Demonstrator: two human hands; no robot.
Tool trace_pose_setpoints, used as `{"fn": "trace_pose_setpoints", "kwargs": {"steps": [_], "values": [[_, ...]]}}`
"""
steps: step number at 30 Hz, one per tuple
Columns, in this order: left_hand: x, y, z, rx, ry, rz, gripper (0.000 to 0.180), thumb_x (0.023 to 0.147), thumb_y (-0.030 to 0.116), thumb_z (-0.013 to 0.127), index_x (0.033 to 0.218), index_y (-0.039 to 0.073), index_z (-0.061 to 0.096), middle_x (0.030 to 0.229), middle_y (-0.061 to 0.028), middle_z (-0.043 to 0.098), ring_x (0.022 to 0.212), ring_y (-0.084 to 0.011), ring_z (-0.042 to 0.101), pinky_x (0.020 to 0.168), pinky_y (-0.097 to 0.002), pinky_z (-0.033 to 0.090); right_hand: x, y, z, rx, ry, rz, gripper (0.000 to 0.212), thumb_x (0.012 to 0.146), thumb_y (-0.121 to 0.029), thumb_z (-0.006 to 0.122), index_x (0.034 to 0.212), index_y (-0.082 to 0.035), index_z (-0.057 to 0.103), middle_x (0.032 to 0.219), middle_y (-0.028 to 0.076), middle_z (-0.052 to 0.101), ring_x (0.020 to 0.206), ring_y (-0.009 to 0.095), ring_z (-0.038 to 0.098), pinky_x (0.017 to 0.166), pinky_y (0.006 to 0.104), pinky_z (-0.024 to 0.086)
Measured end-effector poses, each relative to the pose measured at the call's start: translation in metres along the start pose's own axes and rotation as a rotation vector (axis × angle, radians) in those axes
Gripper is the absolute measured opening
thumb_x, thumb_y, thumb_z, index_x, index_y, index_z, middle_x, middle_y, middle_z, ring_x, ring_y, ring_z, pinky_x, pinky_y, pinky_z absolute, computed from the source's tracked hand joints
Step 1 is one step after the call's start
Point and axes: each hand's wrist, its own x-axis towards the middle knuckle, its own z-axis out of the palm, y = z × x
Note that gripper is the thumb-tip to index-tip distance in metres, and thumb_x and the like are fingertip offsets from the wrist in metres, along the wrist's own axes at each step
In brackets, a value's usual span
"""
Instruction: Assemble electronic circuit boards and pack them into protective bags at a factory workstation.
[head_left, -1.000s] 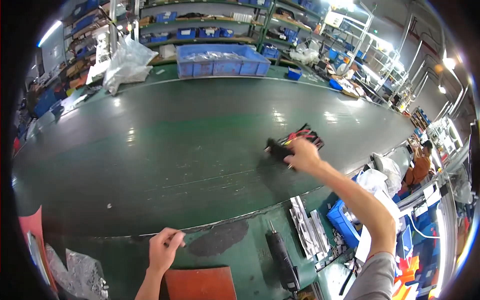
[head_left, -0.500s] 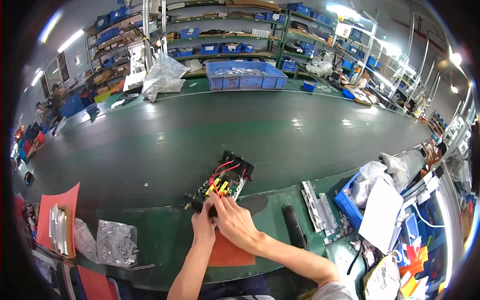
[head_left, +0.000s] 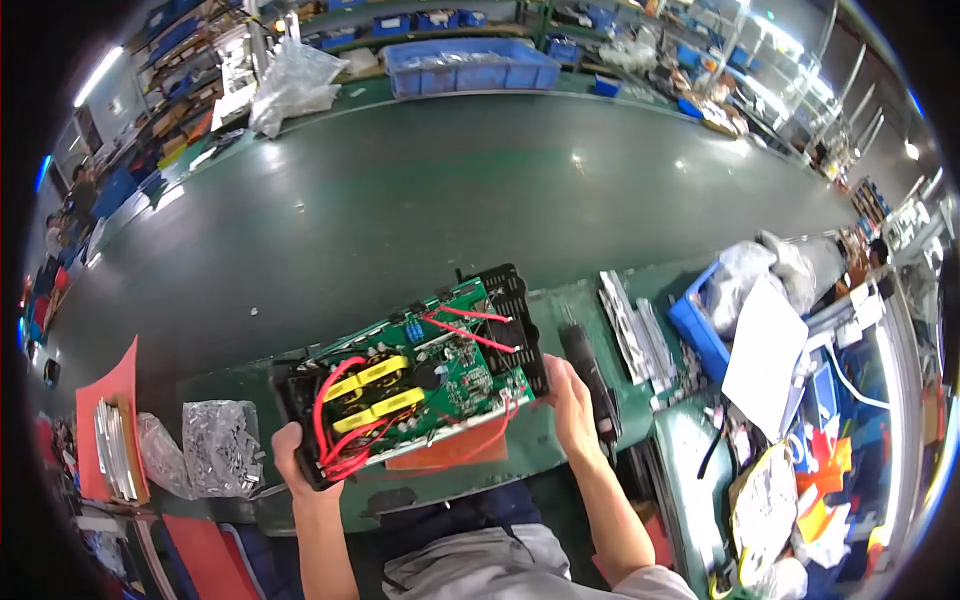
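Between my two hands is an open electronic unit, its green circuit board (head_left: 465,372) facing up. My left hand (head_left: 300,465) is closed on the black end panel (head_left: 296,400) at its left. At the other end, my right hand (head_left: 572,408) grips the slotted black end panel (head_left: 515,325). Yellow-wrapped components (head_left: 380,405) sit on the board's left half, with thick red wires (head_left: 322,400) looping beside them. The unit is tilted, its right end farther from me. An orange-red mat (head_left: 450,455) shows partly beneath it.
Right of my right hand lies a black handheld tool (head_left: 588,375), then metal strips (head_left: 637,330) and a blue bin (head_left: 700,320) with plastic bags. A bag of small parts (head_left: 222,450) lies left. Beyond runs a wide dark green belt (head_left: 430,190) with a blue crate (head_left: 470,82) behind it.
The unit has come nearer to me and turned broadside, its board now showing fully. My hands, formerly together at its near end, are now apart at opposite ends. The view has tipped downward.
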Motion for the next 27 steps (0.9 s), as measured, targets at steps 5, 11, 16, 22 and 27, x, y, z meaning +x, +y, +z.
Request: {"fn": "trace_pose_setpoints", "kwargs": {"steps": [5,11,16,22,27], "values": [[-0.011,0.007,0.019,-0.052,-0.075,0.023,0.051,0.088,0.036,0.064,0.117,-0.006,0.065,0.112,-0.0200,0.071,0.092,-0.0326,0.072,0.080,-0.0470,0.063,-0.013,-0.013,0.005,0.533,-0.285,0.192,0.086,0.100,-0.070,0.026,0.137,0.004,0.048,0.125,0.015,0.065,0.110,0.023,0.061,0.100,0.0353,0.044],[-0.010,0.002,-0.021,0.100,-0.036,0.053,0.048,0.093,0.036,0.058,0.116,-0.005,0.065,0.113,-0.0194,0.071,0.094,-0.0293,0.071,0.080,-0.0416,0.062,-0.014,-0.024,0.011,0.525,-0.401,0.155,0.084,0.097,-0.072,0.031,0.140,-0.001,0.047,0.126,0.014,0.064,0.112,0.022,0.060,0.101,0.0382,0.043],[-0.009,-0.007,-0.001,-0.002,-0.056,-0.026,0.045,0.096,0.035,0.055,0.118,-0.003,0.065,0.119,-0.0161,0.070,0.102,-0.0284,0.070,0.090,-0.0426,0.058,-0.012,-0.019,0.014,0.539,-0.470,0.191,0.082,0.096,-0.067,0.039,0.143,0.000,0.044,0.135,0.013,0.058,0.119,0.024,0.058,0.106,0.0417,0.041],[-0.010,-0.011,0.000,-0.028,-0.054,-0.111,0.047,0.092,0.034,0.058,0.120,-0.004,0.065,0.118,-0.0177,0.070,0.101,-0.0302,0.070,0.092,-0.0435,0.057,-0.014,-0.023,0.017,0.501,-0.474,0.128,0.075,0.095,-0.053,0.057,0.147,-0.001,0.040,0.142,0.013,0.054,0.126,0.023,0.055,0.106,0.0404,0.044],[-0.007,-0.013,-0.001,-0.068,-0.083,-0.209,0.058,0.086,0.035,0.063,0.127,-0.005,0.060,0.122,-0.0196,0.068,0.106,-0.0336,0.068,0.095,-0.0477,0.056,-0.022,-0.014,0.004,0.429,-0.283,0.101,0.053,0.097,-0.022,0.057,0.143,0.002,0.044,0.133,0.011,0.059,0.120,0.021,0.059,0.104,0.0354,0.046]]}}
